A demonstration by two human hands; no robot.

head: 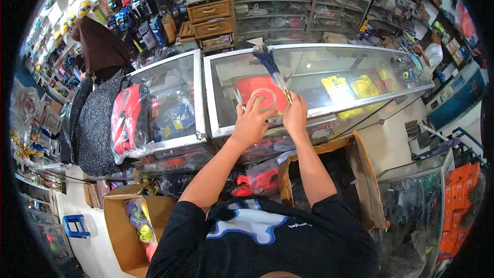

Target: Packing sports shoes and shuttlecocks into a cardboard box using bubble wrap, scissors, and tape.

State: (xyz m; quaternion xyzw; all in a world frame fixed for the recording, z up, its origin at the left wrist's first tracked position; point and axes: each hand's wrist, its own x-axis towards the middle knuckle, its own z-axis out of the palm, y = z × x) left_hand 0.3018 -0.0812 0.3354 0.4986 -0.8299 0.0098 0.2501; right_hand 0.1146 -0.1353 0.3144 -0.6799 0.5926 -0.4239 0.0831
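My right hand (296,117) grips the bound lower end of a bundle of dark blue and white feathers or fibres (267,61). The bundle stands tilted over the glass counter (231,117), its dark end pointing away from me. My left hand (250,125) is over the counter's front part. Its bent fingers overlap a pale ring, seemingly a roll of clear tape (274,98); whether they grip it is hard to tell. Scissors (237,96) show partly beside these fingers, the rest hidden. Behind the ring is a red sheet or packet (249,83), on or under the glass.
A second glass case (177,69) on the left bears red clothing in plastic (127,117). Open cardboard boxes (115,224) (368,173) flank me. One person (102,44) stands at the far left, another (434,52) at the far right. A blue stool (76,226) is at lower left.
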